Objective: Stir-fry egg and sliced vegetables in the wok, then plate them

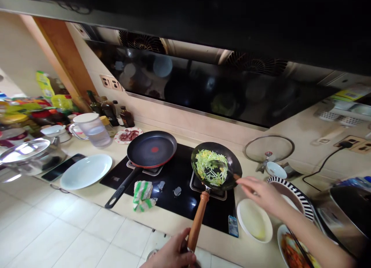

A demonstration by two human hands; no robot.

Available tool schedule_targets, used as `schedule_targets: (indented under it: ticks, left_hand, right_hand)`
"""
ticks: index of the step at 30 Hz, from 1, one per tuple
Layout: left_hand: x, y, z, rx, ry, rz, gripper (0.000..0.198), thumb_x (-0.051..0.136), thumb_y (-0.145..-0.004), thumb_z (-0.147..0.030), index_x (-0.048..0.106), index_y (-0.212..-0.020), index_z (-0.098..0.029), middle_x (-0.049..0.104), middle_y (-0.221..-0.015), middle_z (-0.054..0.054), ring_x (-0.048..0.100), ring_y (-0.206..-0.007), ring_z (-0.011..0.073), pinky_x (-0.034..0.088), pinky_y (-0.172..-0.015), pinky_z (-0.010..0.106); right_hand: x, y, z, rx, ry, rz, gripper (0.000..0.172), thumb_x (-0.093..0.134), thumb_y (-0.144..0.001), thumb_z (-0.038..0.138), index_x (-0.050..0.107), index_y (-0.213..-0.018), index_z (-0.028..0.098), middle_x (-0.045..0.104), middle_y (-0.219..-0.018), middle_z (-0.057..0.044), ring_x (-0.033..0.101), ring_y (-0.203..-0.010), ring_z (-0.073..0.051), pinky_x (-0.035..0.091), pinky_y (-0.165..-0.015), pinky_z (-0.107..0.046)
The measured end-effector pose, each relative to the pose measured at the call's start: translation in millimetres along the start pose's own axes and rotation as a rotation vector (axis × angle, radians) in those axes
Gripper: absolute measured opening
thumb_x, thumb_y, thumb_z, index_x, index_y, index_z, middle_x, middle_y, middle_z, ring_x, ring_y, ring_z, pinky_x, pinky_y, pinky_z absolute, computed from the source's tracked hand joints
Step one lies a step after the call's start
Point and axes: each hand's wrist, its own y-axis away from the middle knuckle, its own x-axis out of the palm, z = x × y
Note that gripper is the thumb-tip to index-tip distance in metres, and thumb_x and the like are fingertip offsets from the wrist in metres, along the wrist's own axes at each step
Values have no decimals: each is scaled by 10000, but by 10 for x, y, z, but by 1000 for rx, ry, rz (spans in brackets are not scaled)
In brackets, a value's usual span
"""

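My left hand (175, 250) is wrapped round the wooden handle (199, 214) of a dark wok (237, 161), which sits over the right burner. Inside the wok lie pale green and yellow vegetable shreds (207, 179). With its fingers closed, my right hand (259, 190) grips the short wooden handle of a spatula (235, 177) at the wok's right rim. The spatula's dark blade reaches in among the shreds and is partly hard to make out. Just below my right hand stands a white bowl (253, 221) with a little yellowish residue.
A frying pan (152, 148) rests on the left burner, its handle jutting over the front edge. Nearby are a striped cloth (142, 192), a white oval plate (87, 171), a plate of meat (128, 135), a water jug (94, 129), a glass lid (269, 146) and a food bowl (294, 245).
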Motion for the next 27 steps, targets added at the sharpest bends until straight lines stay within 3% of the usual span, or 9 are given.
schedule_targets:
  ticks: [4, 7, 9, 12, 14, 17, 22, 24, 27]
  left_hand:
    - [-7, -17, 134, 1, -9, -83, 707, 706, -681, -438, 434, -1321, -310, 651, -1029, 33, 590, -946, 271, 455, -754, 356]
    - [-5, -26, 186, 11, -9, -96, 710, 702, -674, -457, 441, -1319, -316, 640, -1025, 33, 581, -944, 277, 448, -766, 364]
    - [-2, -40, 169, 43, -19, -89, 717, 699, -667, -482, 452, -1310, -283, 624, -952, 30, 569, -881, 252, 441, -756, 351]
    - [-4, -89, 118, 114, -77, -86, 711, 704, -654, -540, 495, -1257, -225, 530, -770, -5, 496, -727, 176, 406, -686, 296]
    - [-10, -132, 99, 139, -108, -52, 688, 678, -663, -597, 528, -1204, -199, 402, -662, -44, 400, -623, 125, 345, -606, 259]
    - [-18, -177, 92, 139, -100, 16, 676, 624, -684, -658, 536, -1169, -195, 281, -613, -72, 291, -552, 92, 247, -539, 245]
    - [-22, -138, 64, 117, -123, -18, 752, 681, -653, -622, 484, -1245, -202, 371, -645, -60, 375, -603, 111, 316, -584, 244]
    - [-21, -103, 56, 110, -79, -19, 785, 706, -645, -587, 448, -1283, -209, 495, -750, -20, 473, -709, 153, 380, -656, 266]
    - [-27, -68, 61, 80, 5, 14, 803, 729, -638, -549, 418, -1304, -227, 590, -916, 35, 549, -856, 220, 424, -741, 318]
  right_hand:
    - [-133, -211, -479, 396, -143, -261, 235, 554, -800, 393, 693, -920, 246, 725, -772, -32, 678, -698, -216, 523, -618, -296]
    - [58, -366, -582, 608, -423, -426, 294, 521, -785, 412, 666, -898, 182, 682, -600, -45, 662, -561, -223, 527, -525, -308]
    - [229, -436, -536, 623, -655, -480, 348, 507, -791, 422, 645, -946, 141, 686, -629, -69, 667, -571, -224, 544, -530, -316]
    - [295, -434, -422, 439, -657, -347, 369, 525, -813, 448, 648, -994, 151, 707, -737, -79, 682, -653, -219, 559, -607, -321]
    - [238, -403, -366, 278, -453, -280, 295, 531, -835, 421, 664, -977, 200, 719, -847, -70, 684, -756, -216, 553, -691, -318]
    - [261, -414, -317, 65, -154, -308, 229, 486, -876, 335, 662, -987, 239, 704, -981, -57, 665, -854, -203, 531, -772, -317]
    - [532, -338, -148, -265, 98, -152, 306, 394, -896, 154, 634, -1065, 237, 658, -997, -69, 651, -763, -162, 526, -675, -273]
    - [407, -143, -12, -332, 132, -62, 340, 402, -868, 102, 637, -1058, 257, 653, -1011, -65, 652, -788, -165, 524, -669, -263]
    - [-48, 231, 256, -324, 140, 0, 359, 437, -846, 115, 627, -1093, 293, 651, -1038, -64, 658, -803, -189, 528, -640, -270]
